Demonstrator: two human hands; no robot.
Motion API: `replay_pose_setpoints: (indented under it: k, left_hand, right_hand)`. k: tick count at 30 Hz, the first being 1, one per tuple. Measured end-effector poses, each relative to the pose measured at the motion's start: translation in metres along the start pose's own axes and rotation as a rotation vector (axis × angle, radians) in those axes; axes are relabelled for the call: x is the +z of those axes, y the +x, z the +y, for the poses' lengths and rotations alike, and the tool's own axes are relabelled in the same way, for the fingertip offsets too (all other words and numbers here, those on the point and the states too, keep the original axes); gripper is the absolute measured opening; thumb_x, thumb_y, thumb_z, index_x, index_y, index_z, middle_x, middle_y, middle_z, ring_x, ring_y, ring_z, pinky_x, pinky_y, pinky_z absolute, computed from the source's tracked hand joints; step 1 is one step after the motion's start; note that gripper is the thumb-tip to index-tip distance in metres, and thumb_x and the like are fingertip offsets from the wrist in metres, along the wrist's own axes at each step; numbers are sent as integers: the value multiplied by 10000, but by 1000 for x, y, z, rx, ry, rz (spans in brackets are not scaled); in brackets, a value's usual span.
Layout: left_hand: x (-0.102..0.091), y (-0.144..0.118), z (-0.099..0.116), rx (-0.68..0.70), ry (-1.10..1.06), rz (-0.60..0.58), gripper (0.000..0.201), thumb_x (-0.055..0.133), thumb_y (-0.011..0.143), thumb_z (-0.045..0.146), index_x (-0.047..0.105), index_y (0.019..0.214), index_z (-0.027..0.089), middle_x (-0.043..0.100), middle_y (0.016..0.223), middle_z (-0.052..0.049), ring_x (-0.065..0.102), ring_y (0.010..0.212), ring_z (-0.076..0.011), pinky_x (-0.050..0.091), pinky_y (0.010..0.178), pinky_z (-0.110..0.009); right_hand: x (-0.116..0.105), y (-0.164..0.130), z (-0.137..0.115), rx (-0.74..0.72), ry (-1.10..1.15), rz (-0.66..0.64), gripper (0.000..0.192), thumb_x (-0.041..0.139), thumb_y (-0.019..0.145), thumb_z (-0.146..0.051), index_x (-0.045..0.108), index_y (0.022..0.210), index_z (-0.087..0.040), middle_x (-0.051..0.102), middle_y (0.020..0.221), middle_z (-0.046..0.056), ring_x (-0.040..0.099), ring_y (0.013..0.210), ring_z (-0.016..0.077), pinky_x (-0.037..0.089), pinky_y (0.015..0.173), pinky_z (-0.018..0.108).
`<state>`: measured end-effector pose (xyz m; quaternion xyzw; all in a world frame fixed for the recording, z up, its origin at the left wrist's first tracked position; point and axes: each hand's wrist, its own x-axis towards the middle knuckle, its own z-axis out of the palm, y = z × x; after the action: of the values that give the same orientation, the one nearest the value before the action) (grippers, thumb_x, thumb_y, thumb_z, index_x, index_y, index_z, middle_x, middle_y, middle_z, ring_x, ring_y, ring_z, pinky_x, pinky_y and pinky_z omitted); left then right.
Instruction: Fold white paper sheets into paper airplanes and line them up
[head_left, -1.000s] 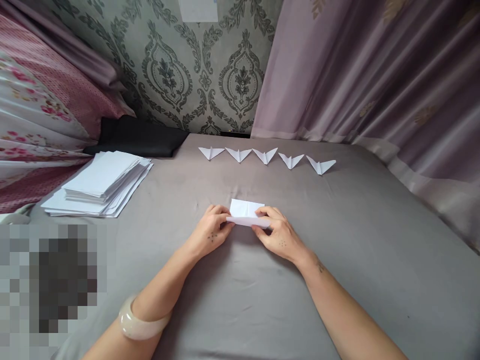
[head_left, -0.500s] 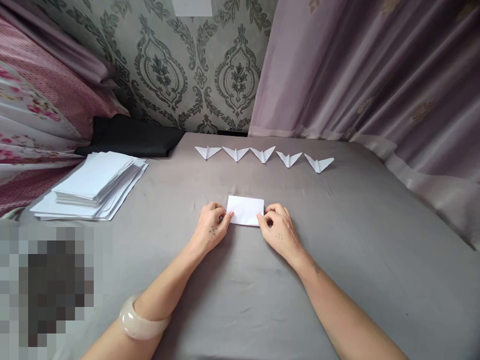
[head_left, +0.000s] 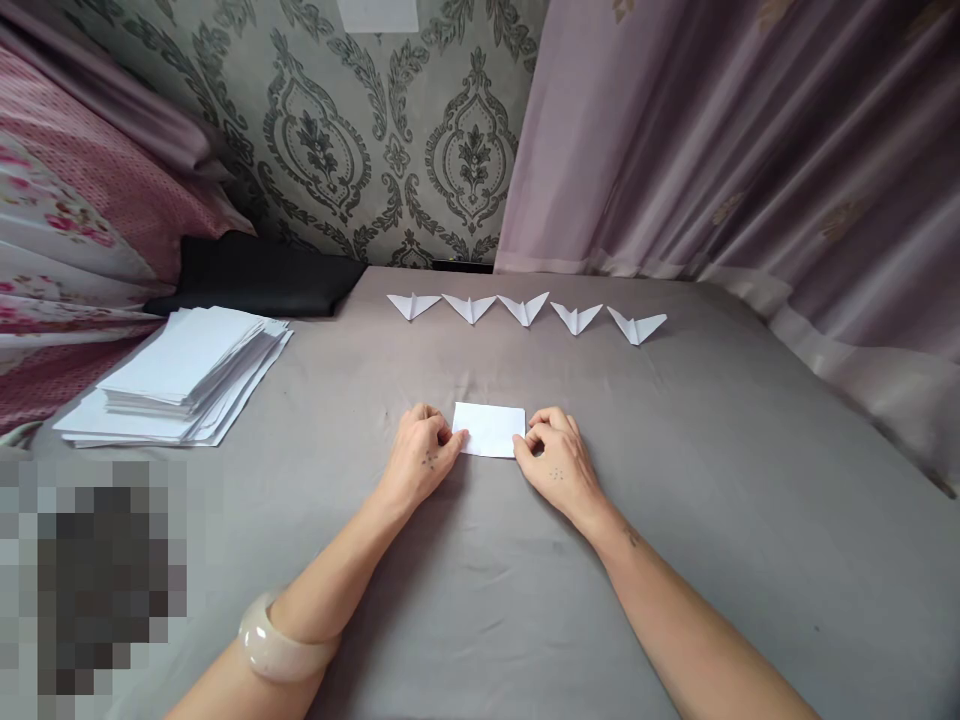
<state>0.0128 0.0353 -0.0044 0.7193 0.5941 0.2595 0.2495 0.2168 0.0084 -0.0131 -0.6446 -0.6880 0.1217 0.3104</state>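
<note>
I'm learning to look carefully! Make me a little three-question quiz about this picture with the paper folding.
1. How many small white folded paper planes lie in the row?
2. True or false: the left hand and right hand both touch the white folded paper rectangle.
3. The stack of white paper sheets lies on which side of the grey cloth surface: A left, B right?

Key: 1. Five. 2. True. 3. A.

pixelated patch [head_left: 94, 580] btm left, unreadable

Both hands [head_left: 487, 455] pinch folded paper [head_left: 489, 429]
</note>
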Motion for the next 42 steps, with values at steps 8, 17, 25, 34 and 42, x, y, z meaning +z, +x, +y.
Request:
replay_pose_setpoints:
  k: [8,17,25,34,42]
  left_hand:
    - [4,0,-6,30,10,26,277,570,822,360,544,612,181,544,844,-72,540,852,-226,456,756,-354]
    - [7,0,-9,64,49,38,275,537,850,337,563,628,176,547,850,-78,533,850,-228,449,782,-363]
    - [8,2,-11,82,82,31,272,532,860,324,566,636,173,555,847,-80,534,835,-226,445,777,-363]
    - [9,-2,-9,121,145,65,266,524,882,299,526,645,178,549,873,-79,497,818,-221,439,760,-359]
    - [4,-6,-2,147,269,36,124,501,909,277,516,859,165,531,929,-103,481,848,-243,445,760,-369]
  right_hand:
    - [1,0,0,-10,-30,10,285,575,797,-223,488,526,-215,593,927,76,540,852,226,479,800,408]
    - [2,0,0,-20,-51,14,289,570,810,-221,490,533,-217,595,911,78,546,852,223,477,813,402]
    - [1,2,-1,16,-79,-30,301,561,824,-230,465,539,-216,586,902,82,528,841,225,462,814,395]
    - [-3,2,-7,48,-163,-91,278,546,854,-254,461,593,-206,573,938,73,510,862,215,434,793,350]
    - [-2,-2,-2,-98,-127,-48,45,570,883,-230,570,905,-192,581,966,68,514,888,209,420,809,323]
